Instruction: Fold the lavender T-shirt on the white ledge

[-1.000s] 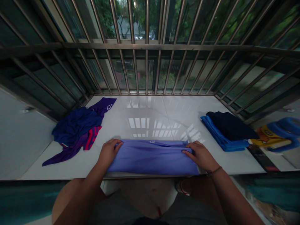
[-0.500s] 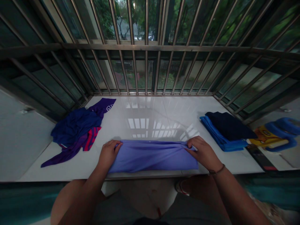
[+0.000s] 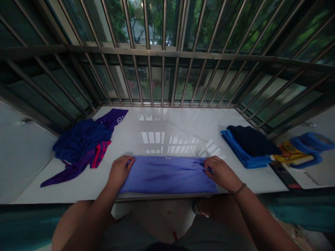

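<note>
A periwinkle-blue garment [image 3: 167, 177], folded into a long strip, lies along the front edge of the white tiled ledge [image 3: 162, 122]. At its far left corner, my left hand [image 3: 120, 171] pinches the cloth between thumb and fingers. My right hand [image 3: 221, 172] grips the far right corner, where the fabric bunches into small creases. Small white marks show at the middle of the strip's far edge. What kind of garment it is cannot be made out.
A crumpled pile of blue, purple and red-striped clothes [image 3: 82, 143] lies on the left. Folded dark and bright blue clothes [image 3: 251, 143] are stacked on the right, near a dark flat box [image 3: 285, 174] and a blue-and-yellow container [image 3: 300, 148]. Metal bars [image 3: 167, 54] stand behind.
My right hand has shifted slightly left and down along the cloth. The strip's far edge lies flatter, and more of its white marks show. The view has moved a little.
</note>
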Motion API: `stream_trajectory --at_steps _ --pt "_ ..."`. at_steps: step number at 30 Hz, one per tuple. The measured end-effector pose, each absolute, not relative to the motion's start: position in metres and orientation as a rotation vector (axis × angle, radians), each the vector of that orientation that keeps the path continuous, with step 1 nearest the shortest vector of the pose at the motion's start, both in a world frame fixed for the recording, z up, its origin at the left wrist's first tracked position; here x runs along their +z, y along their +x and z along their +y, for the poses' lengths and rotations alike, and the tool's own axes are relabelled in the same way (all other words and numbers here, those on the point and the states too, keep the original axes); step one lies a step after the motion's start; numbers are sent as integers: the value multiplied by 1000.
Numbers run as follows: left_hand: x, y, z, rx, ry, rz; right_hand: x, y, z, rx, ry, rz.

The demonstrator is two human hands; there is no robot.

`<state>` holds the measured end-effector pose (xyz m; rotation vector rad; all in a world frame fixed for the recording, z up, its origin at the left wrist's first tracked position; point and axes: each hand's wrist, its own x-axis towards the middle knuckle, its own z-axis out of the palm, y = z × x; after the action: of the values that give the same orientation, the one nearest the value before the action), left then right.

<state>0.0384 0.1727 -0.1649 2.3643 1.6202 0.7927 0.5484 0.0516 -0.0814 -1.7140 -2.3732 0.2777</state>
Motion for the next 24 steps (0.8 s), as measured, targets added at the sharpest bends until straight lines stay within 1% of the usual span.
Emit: stream_trajectory --at_steps 4,9,14,21,24 --pt "-165 39 172 816 2370 1615 -82 541 50 337 -1671 -2411" --pt "-165 38 172 809 2368 1617 -85 549 47 354 -1807 -2375" --pt "-165 38 173 795 2371 1616 -84 560 48 303 -1795 -2324" --pt "-165 38 172 787 2366 1633 -71 560 49 50 -1785 -2366" --pt "-166 39 173 798 2365 1637 -61 558 49 122 -1664 -2319"
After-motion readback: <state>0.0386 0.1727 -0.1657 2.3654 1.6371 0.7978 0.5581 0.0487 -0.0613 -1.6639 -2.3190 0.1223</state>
